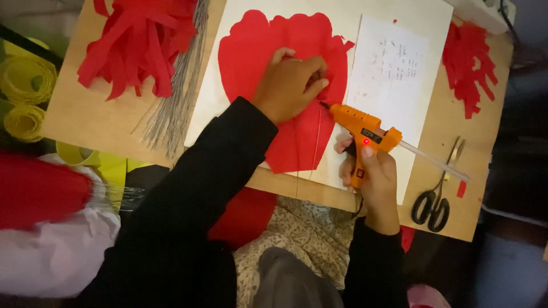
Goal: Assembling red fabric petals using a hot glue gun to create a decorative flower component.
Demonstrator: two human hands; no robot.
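Head camera looked down on a small wooden table (pixel 91 122) crowded with craft stuff. The left hand (pixel 291 82) pressed down on a large red paper petal (pixel 297 142) lying on a white sheet (pixel 211 102) near the middle of the table, its fingers curled with the fingertips pinching at a thin wire (pixel 317 137) that ran down the petal toward the near edge. The right hand (pixel 371 179) had its grip closed around the handle of an orange glue gun (pixel 365 134), finger by the trigger, a small red light lit on its body; the nozzle pointed at the petal just beside the left fingertips. A clear glue stick (pixel 434 162) jutted from the gun's back toward the right edge. Black-handled scissors (pixel 436 197) lay at the near right corner. Red paper strips (pixel 137 43) were heaped at the far left corner, with a bundle of wires (pixel 174 102) beside them; more red strips (pixel 469 63) sat at the far right. Yellow paper rolls (pixel 23 97) lay off the left edge.
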